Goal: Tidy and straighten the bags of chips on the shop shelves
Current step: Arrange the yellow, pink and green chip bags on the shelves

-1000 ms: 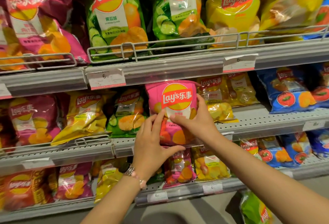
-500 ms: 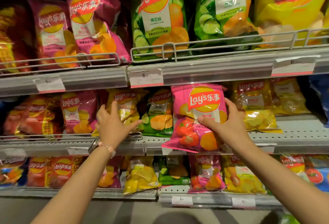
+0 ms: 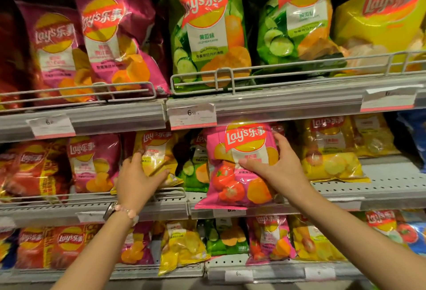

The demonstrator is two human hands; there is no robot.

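I see three shelf tiers of chip bags. Top shelf [image 3: 276, 102]: big bags behind a wire rail [image 3: 230, 75], magenta bags [image 3: 115, 42] left, green cucumber bags [image 3: 207, 33] centre, a yellow bag [image 3: 380, 19] right. Middle shelf [image 3: 380, 188]: smaller bags, red at the far left, then a magenta one [image 3: 92, 162], then yellow, green, pink, more yellow at right.

Pink tomato bag [image 3: 237, 174] stands upright at the front edge of the middle shelf, bottom seam overhanging the price strip. Right hand [image 3: 276, 167] is clamped on it: thumb across the front, fingers curled round its right edge.

Small yellow bag [image 3: 156, 156] sits just left of the green one [image 3: 196, 172], tilted. Left hand [image 3: 136, 181] grips its lower part, fingers on the left side, thumb under the front. Watch and bead bracelet [image 3: 124, 211] on that wrist.

Price tag [image 3: 191, 115] reads 6.50.
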